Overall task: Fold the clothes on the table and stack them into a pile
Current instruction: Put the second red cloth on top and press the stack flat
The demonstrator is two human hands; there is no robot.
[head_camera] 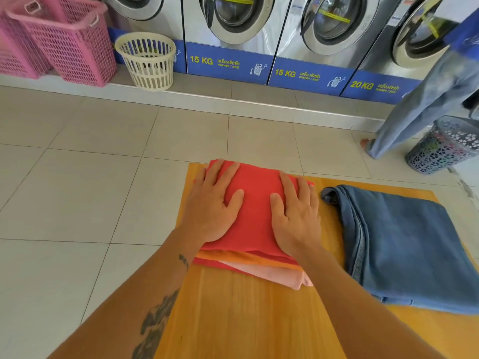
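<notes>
A folded red garment point(256, 200) tops a small pile at the far left corner of the wooden table point(246, 312). Under it show an orange layer point(248, 259) and a pale pink layer point(280, 277) at the near edge. My left hand point(212, 203) lies flat on the left half of the red garment, fingers spread. My right hand point(295, 211) lies flat on its right half, fingers spread. Blue jeans point(404, 247) lie folded on the right side of the table, apart from the pile.
Washing machines point(233, 29) line the far wall. Pink baskets point(59, 37) and a cream basket point(147, 60) stand on the step at left. A person in jeans point(425, 99) stands at right beside a dark patterned basket point(445, 146). Tiled floor surrounds the table.
</notes>
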